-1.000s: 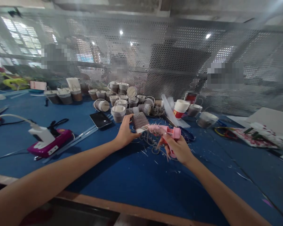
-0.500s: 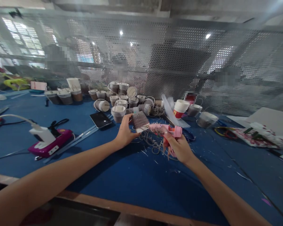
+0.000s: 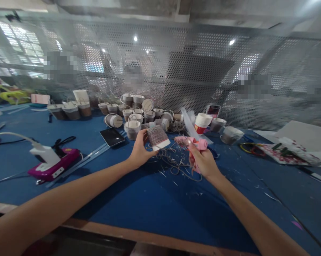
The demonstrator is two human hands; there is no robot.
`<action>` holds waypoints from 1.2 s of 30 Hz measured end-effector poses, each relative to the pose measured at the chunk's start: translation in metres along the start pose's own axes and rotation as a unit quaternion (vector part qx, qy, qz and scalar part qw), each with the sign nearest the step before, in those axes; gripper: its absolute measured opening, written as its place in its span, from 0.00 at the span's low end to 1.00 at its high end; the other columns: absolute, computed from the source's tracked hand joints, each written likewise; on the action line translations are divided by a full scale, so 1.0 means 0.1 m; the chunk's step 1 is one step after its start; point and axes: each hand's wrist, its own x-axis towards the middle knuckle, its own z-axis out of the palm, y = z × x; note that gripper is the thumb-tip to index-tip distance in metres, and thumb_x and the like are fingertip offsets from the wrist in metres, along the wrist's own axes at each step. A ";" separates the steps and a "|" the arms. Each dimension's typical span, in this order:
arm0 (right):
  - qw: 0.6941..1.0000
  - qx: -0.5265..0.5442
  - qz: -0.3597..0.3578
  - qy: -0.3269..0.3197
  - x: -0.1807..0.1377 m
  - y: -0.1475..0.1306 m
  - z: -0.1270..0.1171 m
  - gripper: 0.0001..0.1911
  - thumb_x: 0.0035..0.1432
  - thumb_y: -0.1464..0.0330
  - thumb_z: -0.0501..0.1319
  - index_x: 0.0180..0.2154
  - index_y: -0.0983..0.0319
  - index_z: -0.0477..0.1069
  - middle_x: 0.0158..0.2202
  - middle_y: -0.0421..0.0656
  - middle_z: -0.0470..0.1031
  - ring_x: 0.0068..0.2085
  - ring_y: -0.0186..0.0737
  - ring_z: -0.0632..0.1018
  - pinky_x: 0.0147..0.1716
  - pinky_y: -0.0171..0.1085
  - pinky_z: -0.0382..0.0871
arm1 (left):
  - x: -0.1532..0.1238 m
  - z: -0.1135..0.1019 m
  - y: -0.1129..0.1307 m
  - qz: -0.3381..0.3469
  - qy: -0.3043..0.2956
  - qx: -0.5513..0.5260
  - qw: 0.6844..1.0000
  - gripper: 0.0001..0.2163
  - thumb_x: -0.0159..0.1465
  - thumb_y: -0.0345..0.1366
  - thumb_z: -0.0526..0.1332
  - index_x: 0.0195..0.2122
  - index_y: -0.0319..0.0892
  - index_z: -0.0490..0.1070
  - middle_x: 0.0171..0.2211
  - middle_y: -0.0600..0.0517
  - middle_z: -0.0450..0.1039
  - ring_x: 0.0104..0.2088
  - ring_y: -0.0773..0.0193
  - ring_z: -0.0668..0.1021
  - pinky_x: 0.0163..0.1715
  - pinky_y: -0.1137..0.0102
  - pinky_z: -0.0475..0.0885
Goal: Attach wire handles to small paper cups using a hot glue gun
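Observation:
My left hand (image 3: pixel 139 153) is closed around a paper cup (image 3: pixel 157 138) wrapped in grey-brown cord, tilted on its side with a bare white band at the lower right. In my right hand (image 3: pixel 204 164) is a pink glue gun (image 3: pixel 188 141), its nozzle pointing left at the cup, with a gap between them. Loose cord (image 3: pixel 178 165) lies in curls on the table beneath both hands, among thin glue strands.
Several cord-wrapped cups with handles (image 3: pixel 133 128) crowd the back. A stack of white-and-red paper cups (image 3: pixel 201 123) stands right of them. On the left are a black phone (image 3: pixel 112 137) and a purple power strip (image 3: pixel 55 164). Papers (image 3: pixel 296 137) lie at right.
The glue gun's nozzle has moved right, away from the cup's edge. The cup has turned a little, showing more of its white band. My view has shifted slightly.

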 end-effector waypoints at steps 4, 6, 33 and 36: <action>0.944 -0.303 -0.008 0.128 0.06 0.08 -0.13 0.23 0.59 0.52 0.51 0.29 0.65 0.69 0.30 0.56 0.72 0.31 0.54 0.77 0.32 0.49 0.70 | 0.00 0.00 0.01 -0.009 0.009 0.019 1.000 0.33 0.47 0.34 0.69 0.52 0.44 0.56 0.51 0.44 0.64 0.54 0.53 0.71 0.55 0.53 0.68; 0.895 -0.395 0.032 0.206 0.08 0.12 -0.18 0.20 0.54 0.61 0.58 0.40 0.73 0.68 0.41 0.68 0.69 0.41 0.66 0.75 0.36 0.54 0.68 | 0.00 0.00 0.02 -0.011 0.010 0.026 1.000 0.33 0.47 0.34 0.69 0.53 0.44 0.55 0.51 0.44 0.63 0.54 0.53 0.71 0.55 0.53 0.68; 0.911 0.386 0.118 -0.088 0.15 0.02 -0.04 0.15 0.55 0.58 0.53 0.22 0.60 0.64 0.22 0.41 0.68 0.25 0.36 0.69 0.29 0.37 0.67 | -0.05 0.00 0.08 -0.043 -0.111 -0.062 0.991 0.31 0.48 0.33 0.68 0.53 0.44 0.57 0.51 0.43 0.67 0.53 0.52 0.72 0.54 0.53 0.68; 0.956 0.281 0.082 0.033 0.19 0.13 -0.01 0.14 0.53 0.56 0.54 0.27 0.60 0.65 0.33 0.46 0.73 0.36 0.43 0.74 0.41 0.44 0.68 | -0.05 0.00 0.05 -0.051 -0.121 -0.064 0.989 0.32 0.48 0.32 0.67 0.53 0.45 0.57 0.50 0.43 0.68 0.52 0.52 0.73 0.52 0.52 0.70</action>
